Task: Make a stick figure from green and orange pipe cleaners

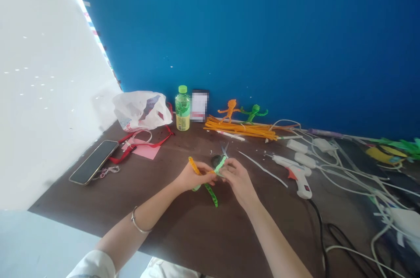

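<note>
Live from my remote feed: the green-capped plastic bottle (182,109) carries a green-and-yellow label, but I can't read a word of it, and the card (199,105) standing beside it is blurred out. Down on the dark brown table (183,234), the left hand (193,176), a silver bangle (138,221) on its forearm, pinches a fuzzy orange pipe cleaner (194,165). The right hand (238,180) closes narrowly on a fuzzy green pipe cleaner (211,195), which runs down below both hands. Small steel scissor blades (225,150) poke up just beyond the fingers; I can't tell whether either hand grips them. Farther back, an orange pipe-cleaner figure (230,110) and a green pipe-cleaner figure (253,113) stand above a pile of orange strips (241,129), and a white hot-glue gun (295,177) lies right of the hands.
</note>
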`<action>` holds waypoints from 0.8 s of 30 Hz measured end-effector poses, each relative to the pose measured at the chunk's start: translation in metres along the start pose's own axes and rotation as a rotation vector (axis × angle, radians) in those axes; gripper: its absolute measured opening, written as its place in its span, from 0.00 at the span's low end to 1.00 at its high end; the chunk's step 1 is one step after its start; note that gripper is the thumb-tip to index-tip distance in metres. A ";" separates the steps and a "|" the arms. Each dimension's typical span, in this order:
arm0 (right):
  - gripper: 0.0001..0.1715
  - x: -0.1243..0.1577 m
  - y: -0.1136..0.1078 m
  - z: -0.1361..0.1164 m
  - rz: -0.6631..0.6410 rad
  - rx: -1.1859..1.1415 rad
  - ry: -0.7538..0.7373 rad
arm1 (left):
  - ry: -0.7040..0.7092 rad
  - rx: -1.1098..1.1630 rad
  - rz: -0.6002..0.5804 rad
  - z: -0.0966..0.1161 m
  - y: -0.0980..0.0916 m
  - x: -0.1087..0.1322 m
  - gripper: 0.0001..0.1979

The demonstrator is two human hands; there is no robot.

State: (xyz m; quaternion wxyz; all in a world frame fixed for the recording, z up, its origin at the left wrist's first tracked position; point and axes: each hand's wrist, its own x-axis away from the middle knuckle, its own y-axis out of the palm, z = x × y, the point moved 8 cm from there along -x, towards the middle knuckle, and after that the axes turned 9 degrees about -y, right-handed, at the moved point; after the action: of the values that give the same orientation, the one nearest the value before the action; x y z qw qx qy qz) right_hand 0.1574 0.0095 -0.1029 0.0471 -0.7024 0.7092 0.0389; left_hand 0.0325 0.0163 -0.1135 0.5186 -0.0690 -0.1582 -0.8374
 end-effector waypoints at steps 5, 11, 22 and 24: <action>0.10 0.004 0.004 -0.024 -0.096 0.413 -0.307 | -0.105 0.147 0.036 -0.009 -0.006 -0.005 0.16; 0.12 0.012 0.013 -0.037 -0.188 0.819 -0.686 | -0.121 0.176 0.014 -0.010 -0.008 -0.007 0.15; 0.22 0.011 0.029 -0.011 -0.547 0.133 -0.036 | -0.108 0.124 -0.067 -0.004 -0.003 -0.005 0.14; 0.20 0.013 0.032 -0.015 -0.576 0.026 0.003 | -0.121 0.166 -0.105 -0.004 -0.001 -0.004 0.13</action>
State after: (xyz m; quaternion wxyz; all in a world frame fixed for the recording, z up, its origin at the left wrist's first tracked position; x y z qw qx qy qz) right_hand 0.1255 -0.0051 -0.0901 0.0644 -0.8742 0.4811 0.0138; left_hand 0.0337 0.0190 -0.1191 0.4677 -0.0677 -0.2616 -0.8416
